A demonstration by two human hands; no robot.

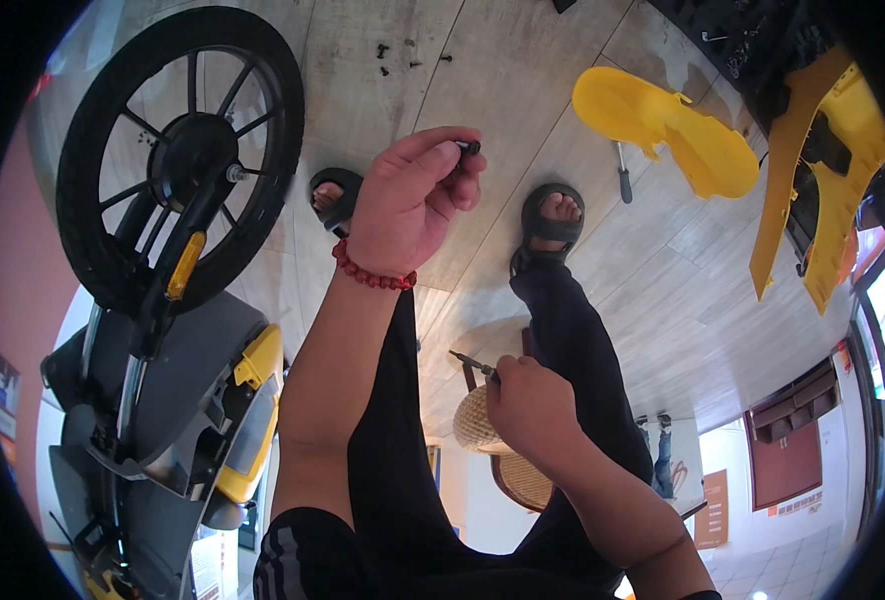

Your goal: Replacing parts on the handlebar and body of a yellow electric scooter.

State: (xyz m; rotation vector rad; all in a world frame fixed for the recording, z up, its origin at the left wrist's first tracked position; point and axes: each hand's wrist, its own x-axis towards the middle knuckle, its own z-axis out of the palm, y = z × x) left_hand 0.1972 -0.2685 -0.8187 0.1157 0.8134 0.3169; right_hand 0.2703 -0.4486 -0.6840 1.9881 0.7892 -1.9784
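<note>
My left hand (413, 200), a red bead bracelet at its wrist, is raised at upper centre, pinching a small black part (470, 149), perhaps a bolt, between thumb and fingers. Lower down at centre right, my right hand (531, 400) is closed on a slim driver-like tool (471, 362) with a narrow tip pointing up and left. Beyond my hands, a few small black bolts (415, 64) lie on the wood-look floor (483, 80). To the right lie a curved yellow plastic panel (663, 130) and a screwdriver (625, 175) with a dark handle.
A partly stripped scooter with a black wheel (88, 160) and grey-yellow body (193, 390) fills the left. More yellow panels (833, 190) and a dark tray (723, 30) sit upper right. My sandalled feet (548, 225) are apart. A woven stool (513, 475) and another person's legs (663, 460) appear behind.
</note>
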